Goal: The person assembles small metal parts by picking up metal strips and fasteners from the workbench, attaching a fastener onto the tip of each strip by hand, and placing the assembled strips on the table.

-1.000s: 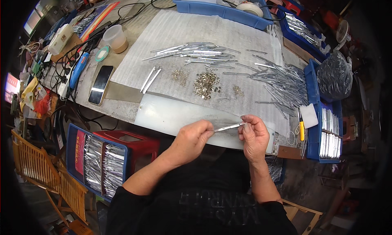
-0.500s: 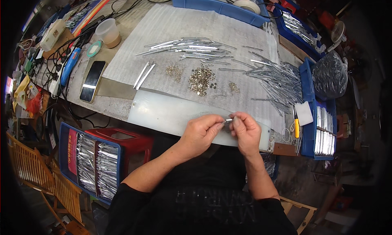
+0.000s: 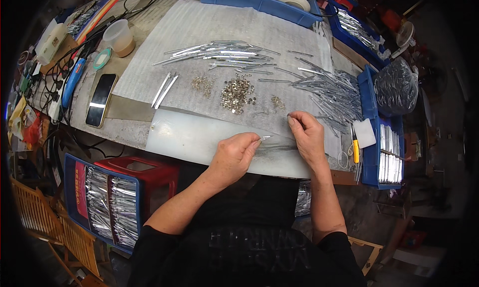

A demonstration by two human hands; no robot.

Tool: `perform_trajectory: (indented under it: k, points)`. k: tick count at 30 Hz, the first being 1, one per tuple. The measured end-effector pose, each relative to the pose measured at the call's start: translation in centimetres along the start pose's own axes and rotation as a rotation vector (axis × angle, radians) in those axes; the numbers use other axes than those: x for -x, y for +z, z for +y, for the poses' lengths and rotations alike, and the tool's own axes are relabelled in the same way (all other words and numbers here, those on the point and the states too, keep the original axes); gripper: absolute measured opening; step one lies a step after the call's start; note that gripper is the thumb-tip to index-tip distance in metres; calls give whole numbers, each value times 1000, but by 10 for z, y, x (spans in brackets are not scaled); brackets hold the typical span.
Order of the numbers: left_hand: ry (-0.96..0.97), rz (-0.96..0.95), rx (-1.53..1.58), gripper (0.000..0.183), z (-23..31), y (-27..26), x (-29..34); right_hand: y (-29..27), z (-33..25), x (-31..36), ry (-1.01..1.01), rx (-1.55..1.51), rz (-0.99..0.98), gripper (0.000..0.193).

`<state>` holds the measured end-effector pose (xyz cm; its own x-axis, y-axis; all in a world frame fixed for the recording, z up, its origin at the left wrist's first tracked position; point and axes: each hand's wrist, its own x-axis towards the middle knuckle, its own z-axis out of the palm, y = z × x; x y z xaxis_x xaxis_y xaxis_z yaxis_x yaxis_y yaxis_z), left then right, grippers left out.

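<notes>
My left hand (image 3: 232,155) is closed in a pinch over the pale board (image 3: 184,135) at the table's near edge. Out of its fingertips pokes the end of a slim silver metal piece (image 3: 266,138); the rest is hidden. Apart from it, farther right and a bit higher, my right hand (image 3: 308,135) has thumb and forefinger pressed together; anything between them is too small to make out. Beyond the hands lie a heap of small brassy metal bits (image 3: 237,95), a smaller golden heap (image 3: 202,86) and a little cluster (image 3: 278,102). Slim silver strips (image 3: 332,90) are piled on the right.
More silver strips (image 3: 219,55) and a pair of strips (image 3: 164,90) lie on a white foam sheet (image 3: 149,52). A phone (image 3: 102,100) and plastic cup (image 3: 119,37) stand left. A yellow-handled tool (image 3: 356,151) lies right, beside a blue bin (image 3: 369,152). Left below is a strip-filled crate (image 3: 138,207).
My hands have come apart. The right moved up toward the little cluster; the left shifted slightly left with the silver piece in its fingertips. The whole view has shifted a little.
</notes>
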<state>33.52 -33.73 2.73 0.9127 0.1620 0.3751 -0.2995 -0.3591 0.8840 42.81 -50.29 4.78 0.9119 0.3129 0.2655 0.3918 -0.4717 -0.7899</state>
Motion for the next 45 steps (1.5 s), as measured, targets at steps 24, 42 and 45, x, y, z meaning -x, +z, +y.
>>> perform_trajectory:
  k: [24, 42, 45]
  points:
    - [16, 23, 17, 7, -2, 1, 1, -3, 11, -31, -239, 336, -327, 10]
    - [1, 22, 4, 8, -2, 1, 2, 15, 6, -30, -493, 583, -407, 4]
    - [-4, 34, 9, 8, -2, 1, 2, 16, 7, -29, -476, 620, -392, 3]
